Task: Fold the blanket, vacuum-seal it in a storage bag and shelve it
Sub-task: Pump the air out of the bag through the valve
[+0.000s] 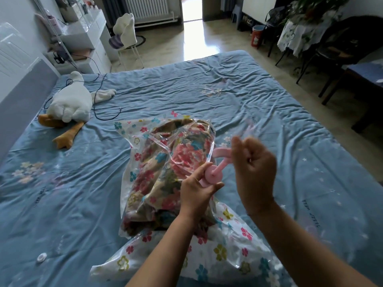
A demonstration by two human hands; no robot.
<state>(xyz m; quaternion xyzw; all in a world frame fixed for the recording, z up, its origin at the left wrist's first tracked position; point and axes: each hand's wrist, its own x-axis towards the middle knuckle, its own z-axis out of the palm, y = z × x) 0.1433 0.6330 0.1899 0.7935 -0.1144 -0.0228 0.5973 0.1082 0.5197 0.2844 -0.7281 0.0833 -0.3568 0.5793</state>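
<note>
Gripping the pink plastic hand pump (213,172) at its round cap, the left hand (194,193) held it against the clear flower-printed storage bag (228,255), the floral blanket (163,162) packed inside, directly under that grip. Beside the pump's handle, the right hand (256,172) hovered curled and blurred; clasping or not, I couldn't tell.

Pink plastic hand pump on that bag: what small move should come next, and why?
Probably a push on the pink plastic hand pump with the right hand, its handle being drawn out. The left hand holds its barrel against the clear flower-printed storage bag, which looks puffy around the floral blanket.
</note>
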